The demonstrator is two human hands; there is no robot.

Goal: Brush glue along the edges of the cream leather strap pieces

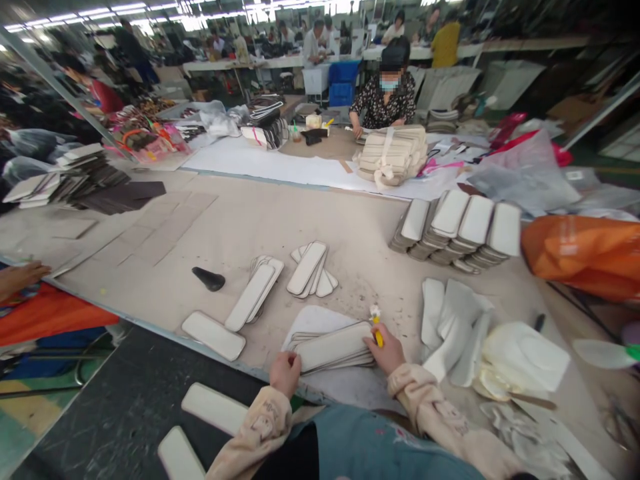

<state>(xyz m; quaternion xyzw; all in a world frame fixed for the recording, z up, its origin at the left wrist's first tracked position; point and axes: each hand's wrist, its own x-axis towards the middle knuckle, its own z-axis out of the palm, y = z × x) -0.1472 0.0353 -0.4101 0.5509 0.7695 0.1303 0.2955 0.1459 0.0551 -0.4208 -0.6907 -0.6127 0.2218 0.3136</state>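
A stack of flat cream insole pieces (pixel 333 347) lies on a white sheet at the table's near edge. My left hand (pixel 285 371) is closed on the stack's left end. At the stack's right end my right hand (pixel 386 348) presses against the pieces while gripping a yellow pen-like tool (pixel 376 328). More cream pieces (pixel 307 268) lie fanned out just beyond. A single piece (pixel 213 335) lies to the left.
Rows of stacked cream pieces (pixel 457 230) stand at the right, with white scraps (pixel 453 327) and an orange bag (pixel 583 250) near them. A small black part (pixel 209 278) lies left of centre. Across the table a person (pixel 387 93) handles a tied bundle (pixel 393 155). Two pieces (pixel 215 408) lie on the floor.
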